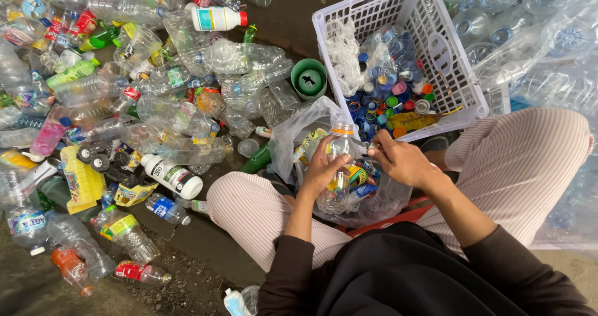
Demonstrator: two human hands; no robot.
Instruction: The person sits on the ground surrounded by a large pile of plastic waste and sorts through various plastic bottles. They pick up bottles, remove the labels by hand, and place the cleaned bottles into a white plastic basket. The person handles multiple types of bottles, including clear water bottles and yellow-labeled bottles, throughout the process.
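My left hand [321, 169] grips a clear plastic bottle [340, 143] upright by its body; an orange ring sits at the bottle's neck. My right hand [402, 160] is just right of the bottle's top, fingers pinched together near the neck; whether it holds a small piece I cannot tell. Both hands hover over a clear plastic bag [293, 132] of torn labels and wrappers between my knees. A white plastic basket [451, 79] with several coloured bottle caps stands right behind the hands.
A big heap of empty plastic bottles [124, 92] covers the ground at the left. A green cup [308, 79] lies beside the basket. More clear bottles [536, 42] pile up at the right. A white bottle with a black cap [173, 176] lies near my left knee.
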